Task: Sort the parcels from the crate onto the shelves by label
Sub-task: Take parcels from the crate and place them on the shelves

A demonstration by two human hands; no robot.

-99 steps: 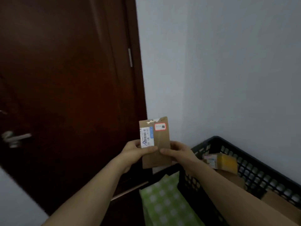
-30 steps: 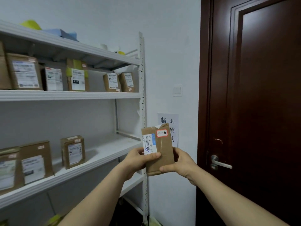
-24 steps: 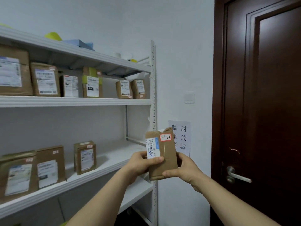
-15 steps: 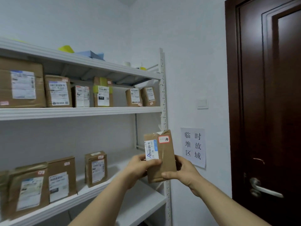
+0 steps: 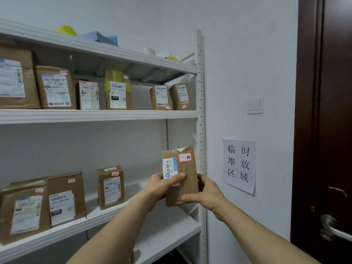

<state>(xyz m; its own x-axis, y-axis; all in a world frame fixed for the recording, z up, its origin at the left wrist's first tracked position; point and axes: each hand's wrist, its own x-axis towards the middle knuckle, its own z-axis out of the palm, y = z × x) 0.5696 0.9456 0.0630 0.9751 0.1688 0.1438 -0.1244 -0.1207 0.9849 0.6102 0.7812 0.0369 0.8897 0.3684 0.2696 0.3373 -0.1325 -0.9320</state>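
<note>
— What can't we read on the parcel (image 5: 190, 183)?
— The thumb of our left hand (image 5: 162, 187) covers the foot of the barcode label (image 5: 168, 167). The red-edged sticker (image 5: 184, 157) shows a clear "10", the rest too faint. The boxes (image 5: 17, 88) at 9 o'clock are cut off.
— Where do we hold it?
— Upright at 6 o'clock, before the shelves (image 5: 99, 116). Our left hand clamps its 9 o'clock edge; our right hand (image 5: 207, 193) grips its 4 o'clock corner, thumb in front, fingers hidden behind.

A parcel storeroom: white shelving (image 5: 99, 116) lined with labelled cardboard parcels (image 5: 55, 88).
</note>
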